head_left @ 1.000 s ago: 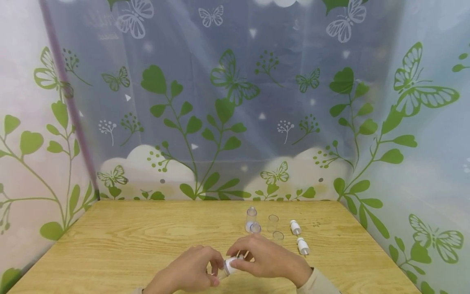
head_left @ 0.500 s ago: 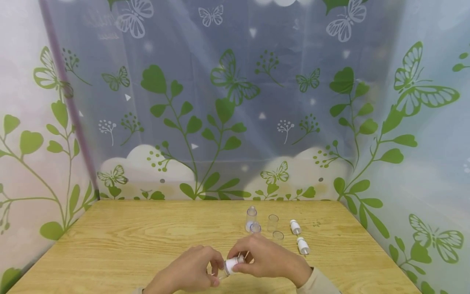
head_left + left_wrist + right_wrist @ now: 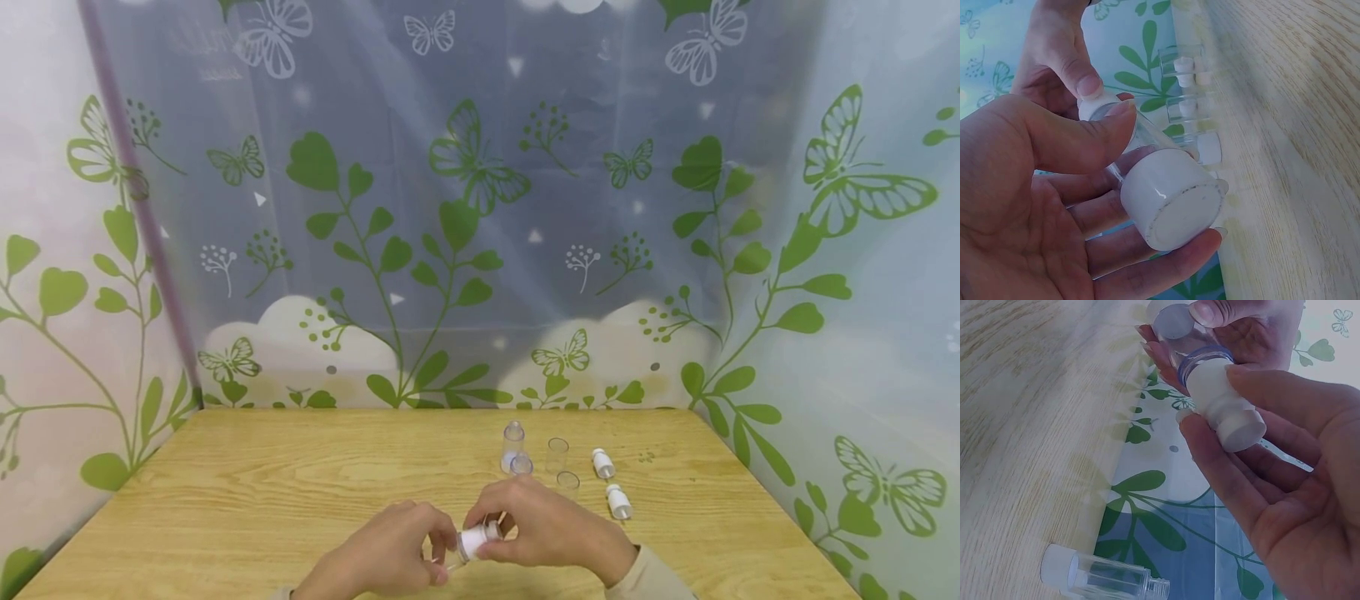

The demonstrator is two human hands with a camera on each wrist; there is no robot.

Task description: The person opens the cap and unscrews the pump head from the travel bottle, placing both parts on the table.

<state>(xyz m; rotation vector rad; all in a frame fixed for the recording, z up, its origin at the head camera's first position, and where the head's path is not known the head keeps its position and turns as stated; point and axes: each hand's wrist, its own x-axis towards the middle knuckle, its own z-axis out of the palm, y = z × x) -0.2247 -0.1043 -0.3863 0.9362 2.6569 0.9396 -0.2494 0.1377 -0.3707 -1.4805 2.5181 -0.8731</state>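
My left hand (image 3: pixel 393 546) holds a clear bottle (image 3: pixel 1147 134) with a white base (image 3: pixel 1172 197), its thumb on the clear wall and the fingers around the other side. In the head view the bottle lies tilted just above the table's near side. My right hand (image 3: pixel 551 529) pinches the white pump top (image 3: pixel 1219 394) between thumb and fingers, where it sits at the bottle's neck end. How far it is seated on the neck I cannot tell. The right wrist view shows another clear bottle (image 3: pixel 1110 575) with a white base and a threaded neck.
Beyond my right hand stand two clear bottles, the farther bottle (image 3: pixel 513 443) and the nearer bottle (image 3: pixel 521 464). Right of them are two clear caps (image 3: pixel 557 454) and two white pump tops (image 3: pixel 618 502). The wooden table (image 3: pixel 300 467) ends at a patterned curtain (image 3: pixel 480 275).
My right fingers have shifted slightly on the white pump top, and more of it shows. The left hand and the things on the table stay where they were.
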